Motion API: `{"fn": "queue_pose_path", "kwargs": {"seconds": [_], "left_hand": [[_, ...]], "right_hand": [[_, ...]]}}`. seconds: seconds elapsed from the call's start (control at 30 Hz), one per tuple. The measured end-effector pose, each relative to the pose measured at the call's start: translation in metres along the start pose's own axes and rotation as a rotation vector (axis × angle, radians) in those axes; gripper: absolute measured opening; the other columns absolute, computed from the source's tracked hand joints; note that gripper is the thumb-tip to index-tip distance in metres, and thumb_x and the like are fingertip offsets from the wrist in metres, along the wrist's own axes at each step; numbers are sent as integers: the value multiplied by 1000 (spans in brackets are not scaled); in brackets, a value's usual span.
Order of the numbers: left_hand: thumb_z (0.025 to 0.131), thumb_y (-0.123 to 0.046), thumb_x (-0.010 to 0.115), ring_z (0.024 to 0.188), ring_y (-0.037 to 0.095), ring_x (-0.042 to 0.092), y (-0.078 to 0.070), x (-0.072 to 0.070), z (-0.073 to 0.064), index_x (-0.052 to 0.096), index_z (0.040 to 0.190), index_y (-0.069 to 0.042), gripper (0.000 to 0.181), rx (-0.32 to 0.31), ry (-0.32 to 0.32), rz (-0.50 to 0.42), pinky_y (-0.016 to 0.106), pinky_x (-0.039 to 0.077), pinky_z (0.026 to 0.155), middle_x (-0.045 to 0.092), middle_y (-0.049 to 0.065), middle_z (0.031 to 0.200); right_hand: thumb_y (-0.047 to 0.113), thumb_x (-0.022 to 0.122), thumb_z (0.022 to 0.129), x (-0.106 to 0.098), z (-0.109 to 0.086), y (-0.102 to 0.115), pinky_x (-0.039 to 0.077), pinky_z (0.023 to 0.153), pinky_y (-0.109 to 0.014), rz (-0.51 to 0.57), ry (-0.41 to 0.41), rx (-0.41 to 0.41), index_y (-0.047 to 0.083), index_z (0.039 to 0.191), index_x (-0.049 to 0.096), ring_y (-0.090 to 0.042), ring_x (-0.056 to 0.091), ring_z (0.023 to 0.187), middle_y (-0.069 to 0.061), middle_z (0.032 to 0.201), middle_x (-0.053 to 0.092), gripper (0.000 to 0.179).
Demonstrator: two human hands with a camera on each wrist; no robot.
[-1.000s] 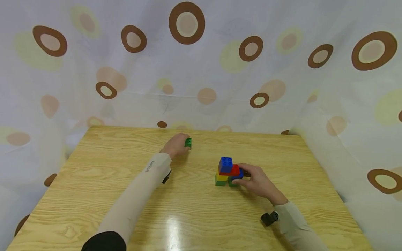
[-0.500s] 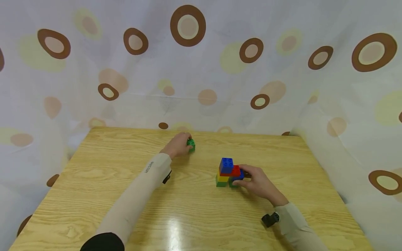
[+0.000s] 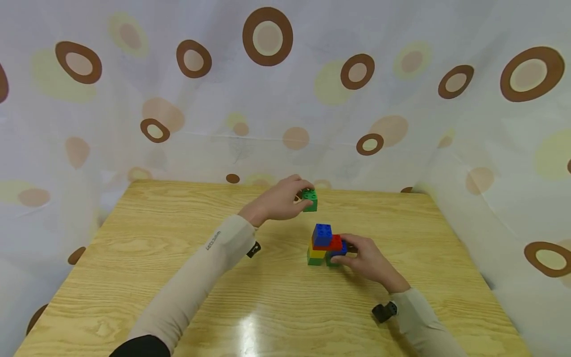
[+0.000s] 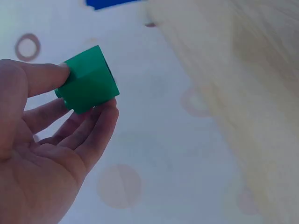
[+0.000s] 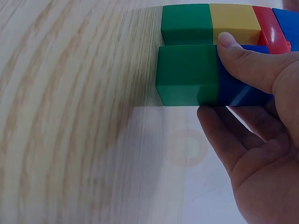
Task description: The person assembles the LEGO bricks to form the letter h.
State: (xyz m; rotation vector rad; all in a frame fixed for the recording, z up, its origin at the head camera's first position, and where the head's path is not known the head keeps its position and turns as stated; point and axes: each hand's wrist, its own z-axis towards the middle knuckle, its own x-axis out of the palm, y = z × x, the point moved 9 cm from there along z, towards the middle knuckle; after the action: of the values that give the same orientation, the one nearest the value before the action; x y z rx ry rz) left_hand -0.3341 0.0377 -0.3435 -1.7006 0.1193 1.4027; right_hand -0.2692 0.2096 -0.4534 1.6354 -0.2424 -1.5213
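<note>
My left hand [image 3: 282, 199] pinches a green toy brick [image 3: 310, 201] above the table, behind the stack. In the left wrist view the thumb lies on one side of that green brick [image 4: 88, 80] and the fingertips on the other. My right hand [image 3: 367, 257] grips the right column of a small brick structure, thumb on its near side. That column has a green brick [image 5: 187, 74] below and a blue brick [image 5: 245, 88] above. Beside it stand a green brick [image 5: 187, 24] and a yellow brick [image 5: 235, 22]. A red brick [image 3: 332, 243] spans both columns, topped by a blue brick [image 3: 321, 235] at left.
The structure stands on a wooden table [image 3: 276, 307]. A patterned curtain [image 3: 214, 99] hangs behind the table and along its sides. Black wrist cameras sit at both cuffs, the right one [image 3: 384, 312] close over the tabletop.
My left hand has lifted the green brick from the back of the table and carried it right, toward the stack. The right hand keeps its grip on the structure.
</note>
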Motion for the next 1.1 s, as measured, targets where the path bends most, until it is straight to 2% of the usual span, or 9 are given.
{"fn": "queue_pose_path", "kwargs": {"seconds": [0.17,0.23,0.33,0.43,0.6,0.77,0.93,1.03,1.1], "left_hand": [[106,-24,55,101,18,60,-41,-5,-5,58,134,-7,33,133,39,33,33,51,92,62,5,113],[106,-24,55,100,17,61,-50,-3,-8,59,132,-7,31,158,64,46,32,52,93,64,4,113],[105,-26,56,104,16,62,-58,3,-11,58,135,-8,35,174,103,72,31,52,95,65,4,122],[105,-26,56,104,19,62,-61,10,-12,58,137,-7,37,186,127,106,30,51,92,64,5,127],[105,-24,56,99,21,60,-61,21,-10,58,134,-6,35,194,149,112,28,49,87,64,6,119],[103,-23,60,100,25,61,-60,25,-10,59,133,-4,35,189,155,94,28,49,85,64,7,114],[101,-25,64,104,17,60,-61,28,-10,60,134,-6,38,135,149,186,26,50,91,64,6,124],[101,-26,65,97,15,56,-64,32,-9,62,128,-7,34,93,158,259,23,48,83,63,5,119],[100,-26,66,89,15,53,-67,34,-9,63,119,-8,27,73,159,288,22,43,75,62,4,107]], "right_hand": [[19,78,90,0,0,0,59,89,-41,-7,-5,-9,4,129,64,-27,72,104,-12,118,72,44],[19,78,90,0,0,1,59,89,-40,-3,-7,-18,4,128,64,-26,72,104,-11,117,72,43],[18,79,89,-1,1,2,59,88,-40,3,-14,-33,5,127,65,-26,72,102,-10,116,72,42],[17,79,88,-2,1,2,59,88,-39,7,-19,-37,6,126,65,-25,73,102,-9,115,73,42],[19,79,89,-2,1,1,59,88,-39,11,-16,-31,7,127,65,-25,73,102,-9,116,72,42],[19,79,88,-1,1,3,60,86,-36,14,-22,-43,9,126,66,-20,73,99,-7,114,73,41],[20,81,88,-1,1,3,59,84,-29,22,-29,-51,12,124,67,-13,72,96,-3,112,73,40],[19,81,87,-1,2,3,59,83,-27,25,-35,-64,13,123,67,-12,72,96,-2,112,73,39],[18,81,87,-1,2,3,59,81,-27,28,-39,-79,13,123,67,-12,72,95,-2,112,73,38]]}}
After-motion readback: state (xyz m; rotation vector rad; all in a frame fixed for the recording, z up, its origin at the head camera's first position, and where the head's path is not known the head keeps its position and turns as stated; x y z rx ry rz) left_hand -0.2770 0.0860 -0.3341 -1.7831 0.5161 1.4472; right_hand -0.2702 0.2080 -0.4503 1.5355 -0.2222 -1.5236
